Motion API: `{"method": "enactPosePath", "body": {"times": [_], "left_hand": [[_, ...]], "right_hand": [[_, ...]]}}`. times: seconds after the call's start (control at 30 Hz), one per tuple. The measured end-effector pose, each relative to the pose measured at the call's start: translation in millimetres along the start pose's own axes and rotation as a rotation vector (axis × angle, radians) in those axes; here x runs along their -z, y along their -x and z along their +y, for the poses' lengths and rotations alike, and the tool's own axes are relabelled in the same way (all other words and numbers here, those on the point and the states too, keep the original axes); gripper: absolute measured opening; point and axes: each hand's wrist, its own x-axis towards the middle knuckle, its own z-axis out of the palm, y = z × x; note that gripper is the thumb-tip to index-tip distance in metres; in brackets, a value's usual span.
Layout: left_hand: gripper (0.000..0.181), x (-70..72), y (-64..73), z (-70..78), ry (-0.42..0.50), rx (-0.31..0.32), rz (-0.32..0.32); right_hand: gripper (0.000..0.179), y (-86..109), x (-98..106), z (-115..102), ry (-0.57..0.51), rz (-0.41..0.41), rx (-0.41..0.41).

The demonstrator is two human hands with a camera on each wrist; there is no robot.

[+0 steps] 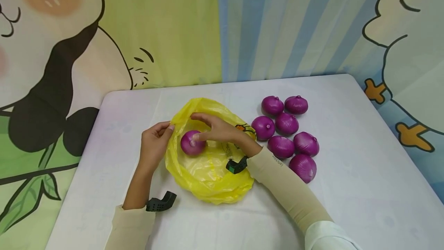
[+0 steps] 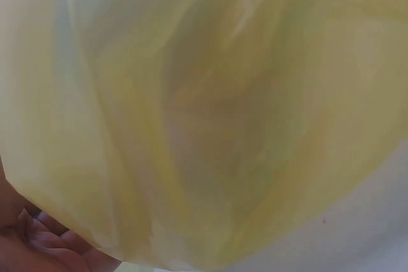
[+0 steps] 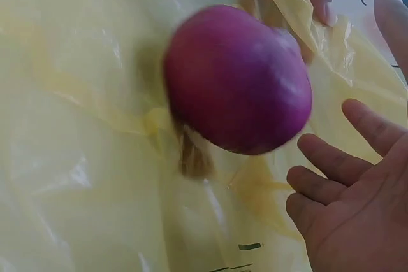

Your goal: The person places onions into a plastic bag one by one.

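My left hand [image 1: 153,144] pinches the left rim of a yellow plastic bag [image 1: 211,192], which stands with its mouth wide on the table. Over the bag's mouth, my right hand [image 1: 219,129] has its fingers spread. A purple onion [image 1: 190,146] is within the bag's opening, just left of the right hand. In the right wrist view the onion [image 3: 236,81] appears apart from the fingertips, with the palm turned toward it. Yellow plastic [image 2: 242,113] fills most of the left wrist view, with part of the left hand [image 2: 54,246] at the lower left corner.
Several more purple onions [image 1: 286,123] lie grouped on the white table [image 1: 357,188], right of the bag and close to the right forearm. A printed cloth backdrop [image 1: 166,30] hangs behind the table. Each wrist carries a black camera mount [image 1: 161,202].
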Motion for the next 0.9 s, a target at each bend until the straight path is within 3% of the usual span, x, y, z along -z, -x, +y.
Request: {"method": "enactPosePath", "body": {"times": [0.3,0.77,0.9], "left_hand": [[0.036,0.3,0.6,0.8,-0.012,0.018,-0.004],[0.037,0.5,0.6,0.1,-0.020,-0.001,-0.003],[0.036,0.7,0.4,0.0,-0.033,-0.004,0.008]], "right_hand": [[0.064,1.9,1.9,0.8,0.005,-0.031,0.058],[0.046,11.1,11.6,-19.2,-0.018,0.066,0.147],[0.044,15.2,14.8,-23.9,-0.025,0.062,0.171]]}}
